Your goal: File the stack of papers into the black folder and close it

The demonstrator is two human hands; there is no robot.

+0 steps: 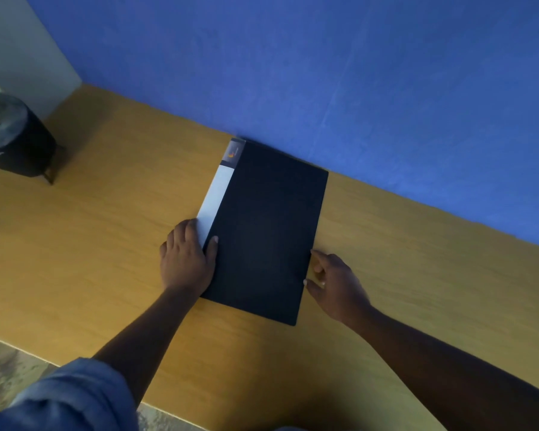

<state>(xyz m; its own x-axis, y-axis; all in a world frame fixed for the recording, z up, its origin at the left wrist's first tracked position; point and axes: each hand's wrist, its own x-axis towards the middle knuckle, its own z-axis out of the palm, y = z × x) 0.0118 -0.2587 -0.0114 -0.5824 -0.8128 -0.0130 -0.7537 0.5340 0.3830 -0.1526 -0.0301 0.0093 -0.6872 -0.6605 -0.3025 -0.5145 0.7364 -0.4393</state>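
Folder (265, 225) flat on table (106, 228), shut, far corner touching blue wall (324, 73). White strip (215, 194) w/ small logo label along left edge, prob. the spine label; can't tell if any of it is paper edge. No loose papers visible anywhere, so likely already inside; task looks near done or done.

Left hand (187, 259): flat, palm down, fingers together over spine edge near front-left corner, thumb lying on black cover. Pressing, not pinching.

Right hand (330, 281): on table just beside right (opening) edge, fingers loosely curled, tips touching or nearly touching cover edge. Not clearly gripping; can't tell if a tip is under the cover.

Handling, judged: thin, light, semi-stiff plastic-type cover, matte so not esp. slippery, but smooth table means whole thing may slide if pushed sideways. Not fragile. Cover may spring up a bit w/ sheets inside; press along opening edge to settle. To lift: pinch at spine side, where stiffest, so sheets can't spill from open edge. To reopen: nail under right edge, other hand holding spine down.

Count: 1 folder, 2 hands, 1 plant pot (10, 138) far left, well apart. Papers seen: 0.
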